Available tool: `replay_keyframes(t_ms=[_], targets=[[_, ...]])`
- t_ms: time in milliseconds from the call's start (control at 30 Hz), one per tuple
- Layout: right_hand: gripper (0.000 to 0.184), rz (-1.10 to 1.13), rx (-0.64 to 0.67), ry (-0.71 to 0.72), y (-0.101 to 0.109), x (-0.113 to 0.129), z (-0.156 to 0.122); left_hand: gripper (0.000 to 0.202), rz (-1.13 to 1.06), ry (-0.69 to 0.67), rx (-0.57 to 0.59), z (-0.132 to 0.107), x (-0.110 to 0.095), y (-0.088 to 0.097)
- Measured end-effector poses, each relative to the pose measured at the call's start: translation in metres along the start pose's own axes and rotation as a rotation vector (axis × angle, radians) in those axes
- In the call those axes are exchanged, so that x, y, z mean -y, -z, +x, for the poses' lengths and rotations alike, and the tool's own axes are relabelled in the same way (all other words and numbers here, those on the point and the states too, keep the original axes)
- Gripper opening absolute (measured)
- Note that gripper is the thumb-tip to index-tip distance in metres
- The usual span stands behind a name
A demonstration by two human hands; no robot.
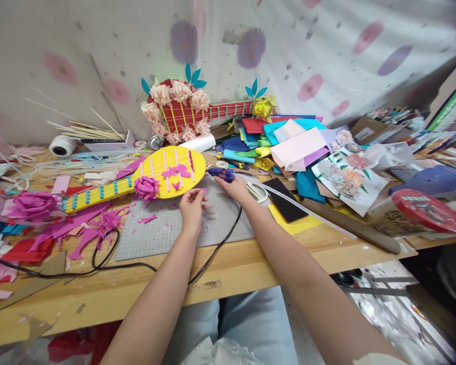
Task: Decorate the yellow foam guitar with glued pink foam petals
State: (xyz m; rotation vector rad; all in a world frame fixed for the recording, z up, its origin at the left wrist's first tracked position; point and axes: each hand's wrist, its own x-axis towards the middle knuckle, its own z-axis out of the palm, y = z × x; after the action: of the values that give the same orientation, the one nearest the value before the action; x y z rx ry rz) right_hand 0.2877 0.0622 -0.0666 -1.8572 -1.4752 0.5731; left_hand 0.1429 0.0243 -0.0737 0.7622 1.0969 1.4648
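My right hand (236, 186) grips a blue hot glue gun (224, 174), its nozzle pointing left toward the rim of a yellow paper banjo-shaped instrument (150, 165). Pinched in the fingertips of my left hand (192, 207) is a small pink paper piece (204, 191), mostly hidden by the fingers. The yellow instrument lies left of both hands, with pale pink strips, pink petals (176, 172) and a pink paper rose (146, 187) on its body; blue bands cross its neck. Under my hands is a grey cutting mat (144, 238) with pink scraps on it.
The glue gun's black cord (137, 264) runs left across the table. Behind stands a red paper guitar (182, 109) with peach roses. Coloured paper (298, 144) is heaped at the back right. A black phone (285, 198) and a wooden stick (357, 230) lie to the right.
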Motion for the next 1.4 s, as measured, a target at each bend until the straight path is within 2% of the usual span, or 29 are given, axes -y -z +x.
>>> replay_keyframes(t_ms=[133, 267, 400, 467, 567, 633, 700, 767, 933, 1100, 1167, 1267, 1333, 1400], targets=[[0.043, -0.102, 0.015, 0.029, -0.005, 0.001, 0.002, 0.024, -0.038, -0.029, -0.035, -0.005, -0.007, 0.0], [0.047, -0.213, 0.05, 0.05, 0.004, -0.002, -0.009, 0.021, -0.142, 0.096, -0.05, -0.007, -0.028, 0.001], [0.04, -0.42, -0.055, 0.027, 0.022, -0.008, -0.036, 0.019, -0.244, 0.228, -0.063, -0.006, -0.046, 0.006], [0.034, -0.454, 0.02, 0.016, 0.028, -0.008, -0.051, 0.019, -0.287, 0.273, -0.08, -0.007, -0.049, 0.008], [0.026, -0.295, 0.227, 0.076, 0.026, 0.004, -0.065, 0.018, -0.334, 0.305, -0.117, -0.011, -0.049, 0.008], [0.024, -0.068, 0.286, 0.15, 0.017, 0.018, -0.068, 0.017, -0.366, 0.314, -0.14, -0.014, -0.047, 0.006], [0.022, 0.214, 0.241, 0.187, 0.005, 0.035, -0.066, 0.014, -0.407, 0.339, -0.154, -0.015, -0.047, 0.003], [0.022, 0.481, 0.206, 0.154, -0.008, 0.051, -0.063, 0.011, -0.458, 0.378, -0.172, -0.014, -0.046, 0.002], [0.023, 0.812, 0.21, -0.03, -0.028, 0.074, -0.062, 0.011, -0.516, 0.381, -0.211, -0.009, -0.045, 0.002], [0.022, 0.97, 0.201, -0.151, -0.039, 0.082, -0.063, 0.012, -0.507, 0.349, -0.249, -0.01, -0.043, 0.001], [0.019, 0.983, 0.158, -0.138, -0.042, 0.084, -0.062, 0.013, -0.518, 0.338, -0.257, -0.013, -0.043, 0.001], [0.015, 0.965, 0.116, -0.102, -0.042, 0.086, -0.059, 0.015, -0.445, 0.305, -0.198, -0.016, -0.046, 0.006], [0.013, 0.932, 0.14, -0.095, -0.038, 0.087, -0.054, 0.018, -0.327, 0.195, -0.154, -0.015, -0.05, 0.016], [0.01, 0.865, 0.206, -0.091, -0.032, 0.087, -0.048, 0.02, -0.199, -0.006, -0.157, -0.008, -0.056, 0.029]])
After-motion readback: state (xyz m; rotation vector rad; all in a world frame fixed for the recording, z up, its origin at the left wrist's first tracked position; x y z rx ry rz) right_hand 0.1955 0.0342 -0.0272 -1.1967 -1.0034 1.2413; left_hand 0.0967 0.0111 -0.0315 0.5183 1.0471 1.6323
